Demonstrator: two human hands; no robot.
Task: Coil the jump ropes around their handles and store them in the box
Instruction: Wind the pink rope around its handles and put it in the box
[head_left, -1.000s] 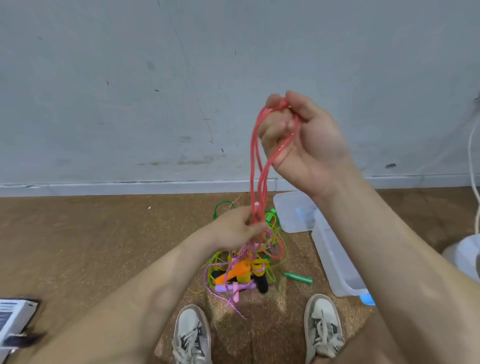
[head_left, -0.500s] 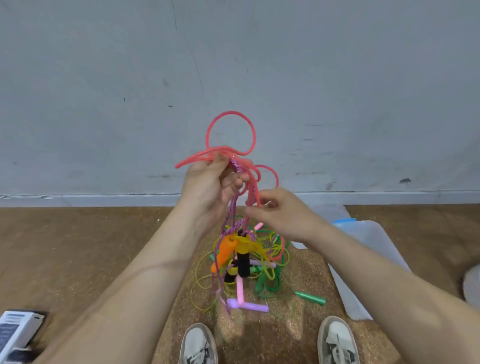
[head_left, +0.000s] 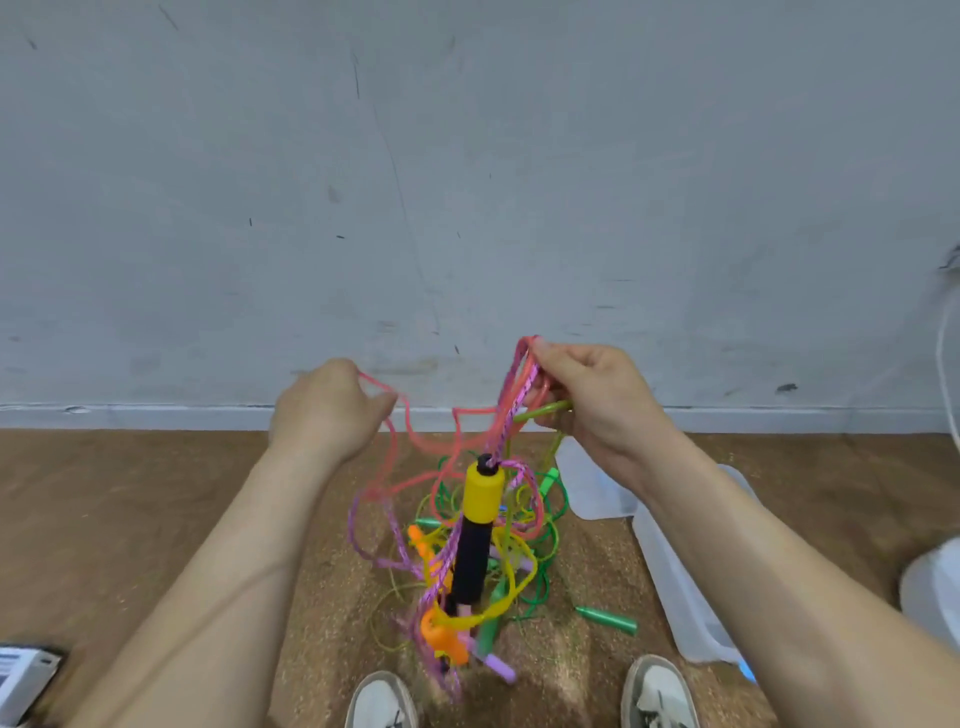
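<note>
My left hand (head_left: 324, 410) pinches one end of a pink jump rope (head_left: 441, 444) that sags between both hands. My right hand (head_left: 597, 400) grips the other part of that pink rope together with a purple braided rope (head_left: 511, 397) and a green stick-like handle (head_left: 543, 411). A yellow-and-black handle (head_left: 478, 525) dangles upright from the purple rope below my right hand. Beneath it a tangle of green, yellow and purple ropes (head_left: 514, 545) with orange (head_left: 441, 636), green (head_left: 608, 618) and lilac handles partly hangs, partly lies on the floor. The clear plastic box (head_left: 675, 577) stands to the right.
A grey wall and white skirting board (head_left: 156, 415) close off the far side. The box's clear lid (head_left: 592, 488) lies on the cork floor behind the box. My two white shoes (head_left: 382, 701) are at the bottom edge. A white-and-black object (head_left: 23, 675) sits bottom left; a white fan base (head_left: 935, 592) on the right.
My hands have moved apart, left hand going left and right hand going up and right, stretching the pink rope between them. The yellow-and-black handle has risen with the tangle.
</note>
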